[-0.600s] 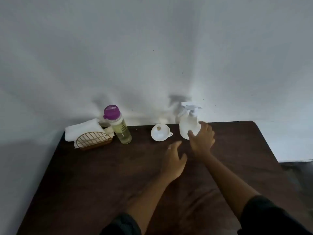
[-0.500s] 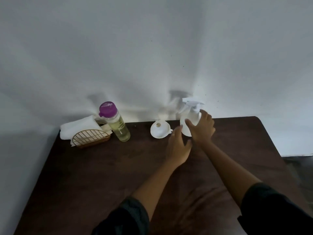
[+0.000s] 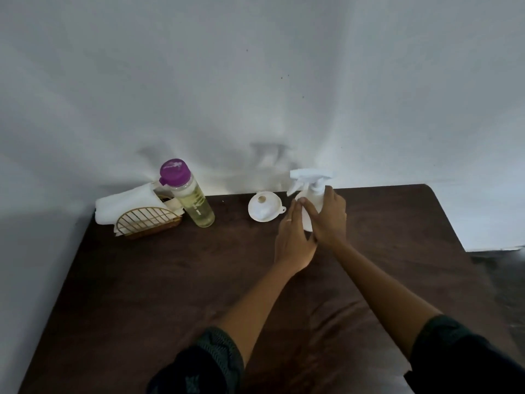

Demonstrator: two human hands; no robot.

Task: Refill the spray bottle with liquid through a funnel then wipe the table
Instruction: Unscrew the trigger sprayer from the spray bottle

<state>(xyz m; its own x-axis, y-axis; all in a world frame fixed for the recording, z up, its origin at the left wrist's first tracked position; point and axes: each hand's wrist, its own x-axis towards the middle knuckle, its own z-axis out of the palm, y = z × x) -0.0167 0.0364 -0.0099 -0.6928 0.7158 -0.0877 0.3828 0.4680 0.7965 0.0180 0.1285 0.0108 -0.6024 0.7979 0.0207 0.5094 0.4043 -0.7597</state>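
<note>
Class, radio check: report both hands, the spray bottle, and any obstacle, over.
Right hand grips white plastic spray bottle, left hand touching it. Trigger head on, bottle upright on dark table. White funnel alongside, nothing blocking.

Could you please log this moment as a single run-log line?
phase: grasping spray bottle | right hand: grips bottle | left hand: touches bottle | funnel: on table, unused | trigger head: still on
</note>
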